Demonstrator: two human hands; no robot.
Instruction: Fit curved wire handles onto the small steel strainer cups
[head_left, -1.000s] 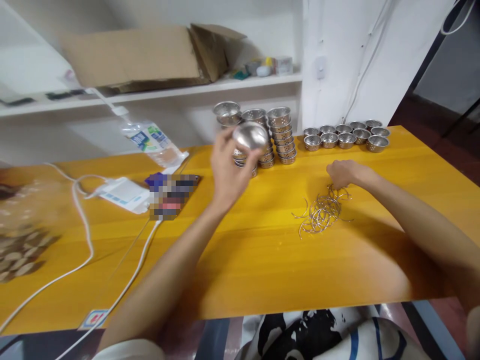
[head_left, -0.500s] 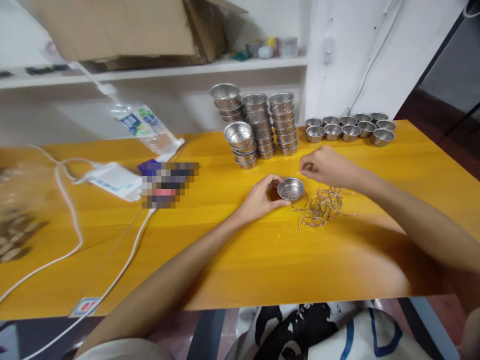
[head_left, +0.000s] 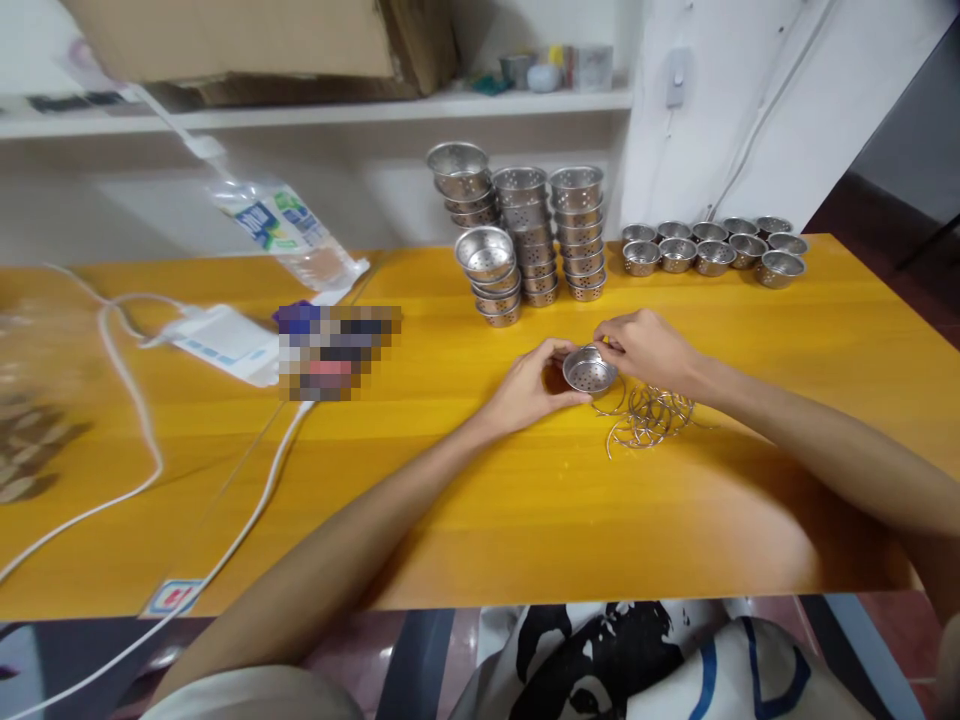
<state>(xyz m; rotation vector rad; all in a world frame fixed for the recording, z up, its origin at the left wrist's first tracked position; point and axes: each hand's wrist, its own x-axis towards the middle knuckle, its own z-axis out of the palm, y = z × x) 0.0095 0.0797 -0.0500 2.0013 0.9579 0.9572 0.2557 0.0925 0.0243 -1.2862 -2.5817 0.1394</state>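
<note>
A small perforated metal cup (head_left: 590, 374) is tilted toward me, with the fingers and thumb of my left hand (head_left: 536, 388) closed around its left side. At the cup's upper right rim, my right hand (head_left: 645, 350) is pinched. The thin wire that stuck out of these fingertips earlier is now mostly hidden by the fingers and rim. Just below my right hand lies a tangled pile of curved metal wires (head_left: 651, 415), with one loop reaching to the cup's underside.
Stacks of perforated cups (head_left: 521, 225) stand behind my hands. Rows of single cups (head_left: 714, 258) are at the back right. To the left are a plastic bottle (head_left: 289, 235), a white power strip (head_left: 225, 343), cables and a blurred patch. A shelf (head_left: 330, 112) holds a cardboard box (head_left: 247, 45).
My right hand has come left and down to the cup, bringing its fingertips onto the rim. My left hand keeps its hold on the cup. The whole view has shifted slightly.
</note>
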